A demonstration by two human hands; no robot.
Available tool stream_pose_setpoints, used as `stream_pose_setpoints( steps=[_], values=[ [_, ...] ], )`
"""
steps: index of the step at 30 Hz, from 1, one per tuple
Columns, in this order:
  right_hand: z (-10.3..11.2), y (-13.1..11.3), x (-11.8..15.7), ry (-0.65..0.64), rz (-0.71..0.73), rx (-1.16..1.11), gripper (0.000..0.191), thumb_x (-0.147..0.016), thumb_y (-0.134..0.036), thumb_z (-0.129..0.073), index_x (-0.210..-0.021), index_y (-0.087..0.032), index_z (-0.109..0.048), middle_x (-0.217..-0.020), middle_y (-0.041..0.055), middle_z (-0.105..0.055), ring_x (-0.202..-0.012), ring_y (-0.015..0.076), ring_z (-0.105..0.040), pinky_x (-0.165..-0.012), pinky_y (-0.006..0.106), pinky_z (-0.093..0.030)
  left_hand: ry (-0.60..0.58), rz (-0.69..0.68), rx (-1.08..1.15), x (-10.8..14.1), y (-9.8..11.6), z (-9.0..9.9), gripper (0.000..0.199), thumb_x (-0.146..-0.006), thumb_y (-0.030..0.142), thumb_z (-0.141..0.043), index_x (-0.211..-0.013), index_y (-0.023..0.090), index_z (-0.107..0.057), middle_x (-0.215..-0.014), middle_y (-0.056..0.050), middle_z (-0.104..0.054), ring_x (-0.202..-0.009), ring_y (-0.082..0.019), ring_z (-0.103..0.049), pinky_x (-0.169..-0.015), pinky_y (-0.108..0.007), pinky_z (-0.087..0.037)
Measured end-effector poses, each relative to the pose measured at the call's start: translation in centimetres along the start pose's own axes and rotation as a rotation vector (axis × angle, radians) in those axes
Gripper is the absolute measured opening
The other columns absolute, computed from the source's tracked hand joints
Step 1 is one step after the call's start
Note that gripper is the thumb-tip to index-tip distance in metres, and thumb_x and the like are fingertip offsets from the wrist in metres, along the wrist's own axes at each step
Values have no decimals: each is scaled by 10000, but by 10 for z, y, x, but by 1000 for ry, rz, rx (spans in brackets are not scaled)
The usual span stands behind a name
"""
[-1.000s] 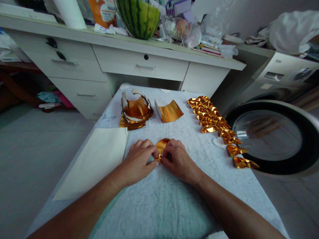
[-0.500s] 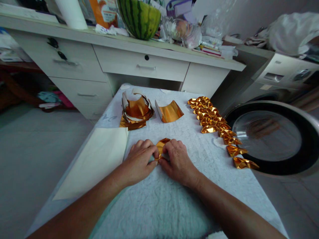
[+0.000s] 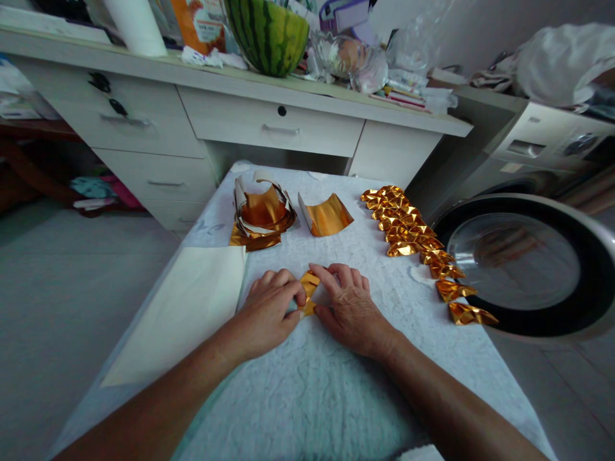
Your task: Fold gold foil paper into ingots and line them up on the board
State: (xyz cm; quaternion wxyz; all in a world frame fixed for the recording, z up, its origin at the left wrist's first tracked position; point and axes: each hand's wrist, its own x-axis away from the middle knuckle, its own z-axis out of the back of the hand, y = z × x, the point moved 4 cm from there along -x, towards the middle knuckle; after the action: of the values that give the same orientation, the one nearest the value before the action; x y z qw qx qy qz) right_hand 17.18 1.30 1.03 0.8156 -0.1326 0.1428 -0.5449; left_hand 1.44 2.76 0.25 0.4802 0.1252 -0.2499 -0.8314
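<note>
From my distant seat I am watching two bare hands working low over a cloth-covered counter (image 3: 307, 397). The left hand (image 3: 273, 306) is keeping its fingers narrow, thumb and forefinger pinching the left side of a small folded gold foil sheet (image 3: 309, 287). The right hand (image 3: 354, 310) is holding its thumb and forefinger wide apart, the forefinger reaching to the foil's far edge and the thumb resting by its near right corner. The foil is lying between the two hands, near the middle of the counter, part of it hiding under the fingers.

Beyond the hands, one curved gold foil sheet (image 3: 330, 216) is lying alone, and just left of it a curled stack of foil sheets (image 3: 263, 208) is showing pale backing edges. A cream paper sheet (image 3: 177, 320) is lying flat beside my left forearm. Over on the right, folded gold foil ingots (image 3: 406, 221) are forming a slanting line, bunching close at the far end and spacing out nearer me.

Past that, a cut watermelon (image 3: 269, 38) is sitting on a white drawer unit (image 3: 283, 125), and a washing machine's round door (image 3: 519, 266) is hanging open.
</note>
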Motion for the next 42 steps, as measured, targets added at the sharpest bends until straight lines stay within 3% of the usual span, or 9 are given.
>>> stream_pose_setpoints(
  steps=[5, 10, 12, 16, 20, 24, 29, 37, 42],
  values=[
    [2, 10, 1, -50, 35, -12, 758, -826, -231, -580, -1506, -304, -253, -1393, 129, -374, -1216, 315, -376, -1002, 526, -340, -1, 4, 1, 0, 0, 0, 70, -808, 186, -555, -856, 229, -582, -985, -18, -550, -988, -232, -464, -847, -378, -362],
    [7, 21, -2, -35, 47, -162, 848, -746, -144, -550, -1507, -210, -181, -1394, 145, -390, -1244, 310, -361, -1040, 542, -304, -16, 24, 7, 0, 1, 1, 79, -801, 171, -549, -848, 225, -583, -975, -16, -551, -982, -228, -467, -849, -378, -359],
    [9, 26, -6, 30, 36, -232, 759, -760, -161, -538, -1465, -179, -257, -1311, 141, -459, -1183, 296, -407, -1015, 520, -334, -15, 17, 14, 0, 2, 1, 98, -795, 159, -544, -852, 226, -587, -978, -16, -551, -992, -229, -465, -853, -376, -358],
    [11, 30, -16, 139, 5, -252, 353, -937, -269, -422, -1258, -175, -536, -1145, 119, -545, -1059, 261, -470, -945, 453, -382, 0, 3, 4, -1, 2, 1, 110, -787, 154, -535, -851, 227, -586, -969, -14, -552, -983, -226, -470, -846, -375, -356],
    [7, 28, -25, 138, -18, -205, 292, -979, -245, -390, -1011, -204, -677, -988, 79, -592, -963, 223, -493, -911, 403, -372, 5, -4, -4, 0, 3, 0, 128, -768, 141, -532, -853, 225, -577, -955, -9, -554, -971, -223, -479, -845, -381, -351],
    [5, 29, -29, 143, -55, -207, 244, -955, -200, -452, -833, -191, -663, -903, 57, -604, -908, 200, -507, -876, 358, -374, 30, -18, 13, 1, 4, 1, 143, -762, 131, -523, -856, 227, -569, -969, -8, -548, -989, -220, -483, -853, -382, -353],
    [2, 33, -32, 167, -128, -215, 46, -851, -142, -597, -853, -180, -622, -884, 44, -620, -872, 194, -519, -824, 328, -388, 58, -48, 24, 1, 4, 0, 143, -759, 127, -520, -849, 229, -563, -978, -8, -542, -985, -215, -487, -862, -383, -359],
    [-1, 27, -33, 87, -156, -98, 47, -831, -171, -623, -866, -183, -651, -931, 72, -605, -936, 223, -501, -849, 362, -366, 84, -75, 53, 1, 3, -1, 154, -757, 114, -525, -851, 230, -561, -986, -11, -538, -991, -216, -496, -886, -395, -377],
    [6, 24, -30, 93, -139, -202, 77, -801, -107, -616, -769, -171, -589, -837, 40, -600, -850, 184, -510, -792, 311, -378, 92, -67, 102, 1, 1, 1, 172, -749, 100, -540, -863, 226, -561, -1025, -17, -541, -1042, -216, -507, -921, -396, -387]
  ],
)
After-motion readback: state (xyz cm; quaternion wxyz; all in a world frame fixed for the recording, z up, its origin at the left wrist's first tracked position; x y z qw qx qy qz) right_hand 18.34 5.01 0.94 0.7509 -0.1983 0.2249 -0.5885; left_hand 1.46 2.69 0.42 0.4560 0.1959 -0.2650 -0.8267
